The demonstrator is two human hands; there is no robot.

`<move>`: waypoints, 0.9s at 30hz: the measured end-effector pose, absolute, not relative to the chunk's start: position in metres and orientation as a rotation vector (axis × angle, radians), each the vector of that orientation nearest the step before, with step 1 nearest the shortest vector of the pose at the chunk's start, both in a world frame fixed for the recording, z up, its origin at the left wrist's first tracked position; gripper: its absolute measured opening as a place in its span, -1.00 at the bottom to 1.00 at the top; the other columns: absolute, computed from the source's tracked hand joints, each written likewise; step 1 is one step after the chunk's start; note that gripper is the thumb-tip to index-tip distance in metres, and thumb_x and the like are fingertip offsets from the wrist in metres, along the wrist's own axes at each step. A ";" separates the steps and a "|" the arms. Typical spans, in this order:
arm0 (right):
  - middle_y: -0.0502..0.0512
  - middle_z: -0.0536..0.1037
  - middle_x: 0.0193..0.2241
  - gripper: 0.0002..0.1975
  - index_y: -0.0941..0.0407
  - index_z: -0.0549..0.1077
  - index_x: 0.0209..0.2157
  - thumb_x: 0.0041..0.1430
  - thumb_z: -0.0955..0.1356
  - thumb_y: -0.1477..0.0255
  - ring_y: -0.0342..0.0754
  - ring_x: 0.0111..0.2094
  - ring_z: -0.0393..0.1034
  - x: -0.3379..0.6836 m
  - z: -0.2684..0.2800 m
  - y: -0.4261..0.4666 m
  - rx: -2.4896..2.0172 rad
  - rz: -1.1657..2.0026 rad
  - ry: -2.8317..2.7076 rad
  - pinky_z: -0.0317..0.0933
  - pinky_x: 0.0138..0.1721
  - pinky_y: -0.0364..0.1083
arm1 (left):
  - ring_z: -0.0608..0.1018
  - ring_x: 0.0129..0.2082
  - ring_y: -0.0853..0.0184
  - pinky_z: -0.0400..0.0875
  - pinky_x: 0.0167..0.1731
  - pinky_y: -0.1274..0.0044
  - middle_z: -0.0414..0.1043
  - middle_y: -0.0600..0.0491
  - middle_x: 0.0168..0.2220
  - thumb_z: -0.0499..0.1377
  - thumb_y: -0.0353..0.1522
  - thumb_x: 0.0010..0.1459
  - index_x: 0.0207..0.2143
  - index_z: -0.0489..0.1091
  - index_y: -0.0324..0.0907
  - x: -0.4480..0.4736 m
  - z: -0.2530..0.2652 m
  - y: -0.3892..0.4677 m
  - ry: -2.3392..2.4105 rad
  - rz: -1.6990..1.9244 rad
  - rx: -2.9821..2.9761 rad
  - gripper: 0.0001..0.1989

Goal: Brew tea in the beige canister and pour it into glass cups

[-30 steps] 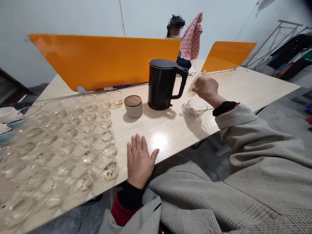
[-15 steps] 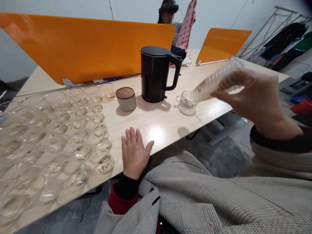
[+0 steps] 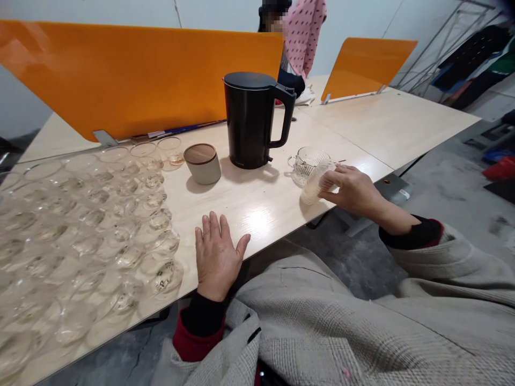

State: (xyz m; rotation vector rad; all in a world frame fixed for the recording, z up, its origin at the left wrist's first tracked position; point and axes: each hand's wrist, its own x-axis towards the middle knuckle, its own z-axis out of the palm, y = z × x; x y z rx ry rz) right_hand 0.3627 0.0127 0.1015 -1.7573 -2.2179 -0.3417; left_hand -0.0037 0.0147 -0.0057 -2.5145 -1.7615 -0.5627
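Observation:
My left hand point(image 3: 216, 254) lies flat on the light wooden table with its fingers spread, holding nothing. My right hand point(image 3: 356, 190) has its thumb and fingers closed round a clear ridged piece that looks like a stack of clear plastic cups point(image 3: 311, 190), tilted low over the table. Just behind it, partly covered by it, a ribbed glass teacup point(image 3: 308, 160) stands on a glass saucer point(image 3: 295, 174), with dark bits inside. Left of my left hand stand many clear cups point(image 3: 129, 252) in close rows, with a little liquid and dark bits in their bottoms.
A black electric kettle point(image 3: 247, 120) stands behind my hands, beside a grey canister point(image 3: 204, 171) with a wooden lid. Orange partitions point(image 3: 153, 80) rise along the table's middle. Across it, a person point(image 3: 281, 48) is near a pink dotted cloth point(image 3: 303, 37).
My right hand has come down and left with the clear stack, from raised on the right to low beside the teacup. My left hand stays flat on the table.

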 end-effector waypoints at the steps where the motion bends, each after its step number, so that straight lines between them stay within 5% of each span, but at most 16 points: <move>1: 0.14 0.51 -0.39 -0.84 0.04 0.38 -0.40 0.24 0.41 0.39 0.09 -0.29 0.42 0.363 0.103 0.014 -1.730 -0.334 -2.257 0.27 -0.21 0.02 | 0.19 0.51 -0.29 0.12 0.44 -0.08 0.14 -0.55 0.45 0.06 0.01 0.45 0.39 0.25 -0.54 -0.004 -0.006 0.015 -1.755 -0.569 -2.517 -0.19; 7: 0.20 0.58 -0.28 -0.78 0.06 0.48 -0.26 0.36 0.42 0.20 0.14 -0.20 0.45 0.363 0.114 0.012 -1.622 -0.337 -2.319 0.33 -0.10 0.10 | 0.20 0.50 -0.29 0.13 0.43 -0.09 0.16 -0.54 0.45 0.05 0.03 0.44 0.38 0.27 -0.52 -0.005 -0.009 0.015 -1.748 -0.621 -2.512 -0.19; 12: 0.18 0.65 -0.23 -0.81 0.04 0.56 -0.13 0.39 0.39 0.23 0.15 -0.17 0.48 0.361 0.127 0.005 -1.567 -0.378 -2.246 0.36 -0.07 0.12 | 0.22 0.49 -0.32 0.15 0.42 -0.10 0.17 -0.56 0.44 0.05 0.03 0.44 0.37 0.28 -0.54 -0.005 -0.009 0.015 -1.726 -0.613 -2.514 -0.19; 27: 0.03 0.65 -0.41 -0.83 -0.01 0.61 -0.31 0.37 0.39 0.33 0.04 -0.32 0.50 0.359 0.122 0.007 -1.595 -0.533 -2.119 0.38 0.17 0.21 | 0.22 0.49 -0.30 0.13 0.43 -0.06 0.17 -0.53 0.45 0.05 0.03 0.44 0.38 0.29 -0.52 -0.004 -0.008 0.015 -1.738 -0.609 -2.501 -0.20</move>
